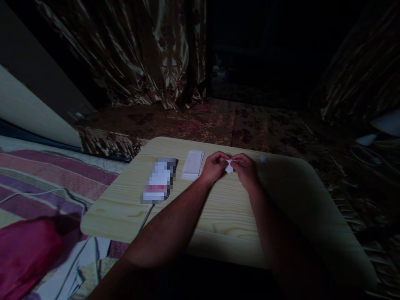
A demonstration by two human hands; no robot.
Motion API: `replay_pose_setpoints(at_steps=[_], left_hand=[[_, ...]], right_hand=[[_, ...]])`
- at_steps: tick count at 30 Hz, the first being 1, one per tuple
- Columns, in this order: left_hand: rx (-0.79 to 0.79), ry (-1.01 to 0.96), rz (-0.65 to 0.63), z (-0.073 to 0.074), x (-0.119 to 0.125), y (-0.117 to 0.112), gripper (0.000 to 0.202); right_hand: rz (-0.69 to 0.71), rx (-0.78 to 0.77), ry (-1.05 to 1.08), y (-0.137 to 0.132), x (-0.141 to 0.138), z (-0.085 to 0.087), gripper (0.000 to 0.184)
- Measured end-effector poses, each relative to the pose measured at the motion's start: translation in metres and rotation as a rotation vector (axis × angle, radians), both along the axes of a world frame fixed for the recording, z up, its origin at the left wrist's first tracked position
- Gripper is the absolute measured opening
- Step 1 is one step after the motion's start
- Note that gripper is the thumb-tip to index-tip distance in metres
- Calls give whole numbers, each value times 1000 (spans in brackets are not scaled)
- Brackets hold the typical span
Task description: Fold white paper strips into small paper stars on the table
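Note:
My left hand (215,167) and my right hand (244,168) meet above the middle of a pale wood-grain table (225,216). Between them they pinch a small piece of white paper (229,167), with fingers closed on its two sides. The paper looks folded or creased, though its exact shape is too small to make out. Just left of my left hand lies a stack of white paper sheets (193,163). A small white scrap (263,159), perhaps paper, rests to the right of my right hand.
A phone-like device (158,181), blurred out, lies on the table's left with a cable (146,217) running toward me. A striped bedspread (46,175) and a red cloth (28,254) are at the left. Patterned curtains (162,54) hang behind; the right side is dark.

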State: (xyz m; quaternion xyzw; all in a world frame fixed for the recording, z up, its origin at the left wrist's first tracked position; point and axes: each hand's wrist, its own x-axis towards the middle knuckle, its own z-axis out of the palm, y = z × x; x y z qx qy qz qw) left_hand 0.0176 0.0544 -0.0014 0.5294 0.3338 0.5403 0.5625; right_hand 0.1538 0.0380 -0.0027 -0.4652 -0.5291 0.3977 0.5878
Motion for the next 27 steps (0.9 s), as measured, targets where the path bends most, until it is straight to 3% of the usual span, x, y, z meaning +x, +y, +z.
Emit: replay_pose_setpoints(at_steps=[10, 27], left_hand=[[-80, -65, 46, 4, 1, 2, 9], [-121, -72, -8, 4, -1, 2, 10]], right_hand=[[33, 40, -14, -1, 1, 0, 8], [57, -64, 93, -1, 3, -1, 9]])
